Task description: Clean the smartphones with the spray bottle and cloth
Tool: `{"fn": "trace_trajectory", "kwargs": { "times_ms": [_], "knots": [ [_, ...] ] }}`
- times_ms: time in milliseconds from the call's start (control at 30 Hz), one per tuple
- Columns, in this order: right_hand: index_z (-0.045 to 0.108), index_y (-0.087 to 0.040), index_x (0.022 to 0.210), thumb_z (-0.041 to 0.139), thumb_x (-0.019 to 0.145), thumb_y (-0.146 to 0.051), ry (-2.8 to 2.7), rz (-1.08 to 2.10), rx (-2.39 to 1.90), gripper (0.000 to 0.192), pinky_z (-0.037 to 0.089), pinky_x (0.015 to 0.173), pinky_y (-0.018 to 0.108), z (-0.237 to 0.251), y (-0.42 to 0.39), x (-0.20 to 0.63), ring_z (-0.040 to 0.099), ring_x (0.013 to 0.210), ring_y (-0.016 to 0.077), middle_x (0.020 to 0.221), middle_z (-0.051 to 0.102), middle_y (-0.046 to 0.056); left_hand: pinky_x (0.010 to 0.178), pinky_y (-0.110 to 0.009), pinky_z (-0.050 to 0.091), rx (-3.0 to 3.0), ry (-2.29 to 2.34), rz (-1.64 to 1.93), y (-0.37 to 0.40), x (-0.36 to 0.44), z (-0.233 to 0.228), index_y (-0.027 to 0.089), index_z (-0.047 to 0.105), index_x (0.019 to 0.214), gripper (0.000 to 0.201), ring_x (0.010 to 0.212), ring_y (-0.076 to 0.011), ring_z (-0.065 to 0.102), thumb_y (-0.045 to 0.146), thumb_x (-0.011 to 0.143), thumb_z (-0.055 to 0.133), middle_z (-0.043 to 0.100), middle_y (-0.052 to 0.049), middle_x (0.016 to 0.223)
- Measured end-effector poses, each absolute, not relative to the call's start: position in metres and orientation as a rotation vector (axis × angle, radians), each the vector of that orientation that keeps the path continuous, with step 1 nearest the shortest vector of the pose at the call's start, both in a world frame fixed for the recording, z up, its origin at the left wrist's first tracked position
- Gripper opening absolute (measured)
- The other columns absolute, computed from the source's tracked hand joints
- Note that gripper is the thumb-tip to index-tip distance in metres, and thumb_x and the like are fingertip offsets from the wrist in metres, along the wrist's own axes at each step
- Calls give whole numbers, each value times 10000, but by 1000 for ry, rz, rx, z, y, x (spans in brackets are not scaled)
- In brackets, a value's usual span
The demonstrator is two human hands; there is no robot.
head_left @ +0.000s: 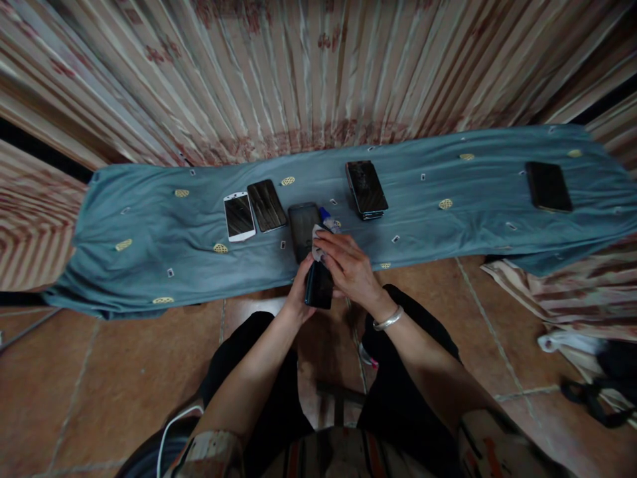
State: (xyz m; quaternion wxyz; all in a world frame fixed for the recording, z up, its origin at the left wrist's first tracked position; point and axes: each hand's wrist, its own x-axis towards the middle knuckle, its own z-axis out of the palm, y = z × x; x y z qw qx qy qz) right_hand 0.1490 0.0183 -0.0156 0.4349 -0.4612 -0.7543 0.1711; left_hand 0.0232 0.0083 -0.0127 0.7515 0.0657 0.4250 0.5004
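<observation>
Left hand point(300, 292) clamped around dark phone point(318, 285), held above blue cloth point(149, 219) edge; right hand point(348, 265) presses white wipe point(317, 240) onto phone top; white phone point(239, 216) lies on cloth, well left

Teal cloth point(149, 219) with small yellow motifs; white-framed phone point(239, 216); black phones point(367, 189); striped beige-and-red curtain point(298, 66); reddish-brown tiled floor point(99, 385).

five phones point(267, 205) on cloth point(149, 226) (on floor), held phone point(318, 285) in front
</observation>
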Motion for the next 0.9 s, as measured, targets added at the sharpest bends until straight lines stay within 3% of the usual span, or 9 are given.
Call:
{"fn": "trace_trajectory", "kwargs": {
  "times_ms": [133, 367, 733, 900],
  "knots": [
    [633, -244, 1320, 422, 993, -194, -1875, 426, -1159, 393, 455, 1128, 463, -20, 21, 149, 563, 1302, 229, 1385, 632, 77, 939, -292, 547, 151, 908, 1054, 8, 22, -12, 179, 698, 906, 151, 867, -161, 720, 286, 909, 591, 728, 14, 774],
    [596, -225, 1363, 414, 981, -168, -1851, 409, -1199, 427, 454, 1120, 486, -27, 29, 153, 554, 1316, 227, 1408, 614, 97, 910, -456, 586, 119, 824, 881, 6, 17, -6, 152, 653, 1132, 317, 936, -255, 745, 375, 955, 514, 771, -69, 925],
    [601, -221, 1365, 420, 960, -162, -1794, 450, -1302, 447, 452, 1122, 504, -40, 32, 155, 558, 1308, 242, 1387, 627, 102, 960, -489, 558, 141, 761, 880, 11, 12, 4, 149, 630, 1191, 413, 1016, -257, 735, 372, 1018, 328, 770, -76, 897],
    [609, -206, 1352, 415, 957, -156, -1797, 435, -1309, 443, 460, 1120, 494, -44, 32, 154, 561, 1304, 239, 1377, 633, 111, 957, -505, 556, 142, 752, 869, 12, 9, 2, 141, 630, 1204, 436, 1030, -281, 730, 428, 1000, 373, 771, -102, 923]
  ]
}}
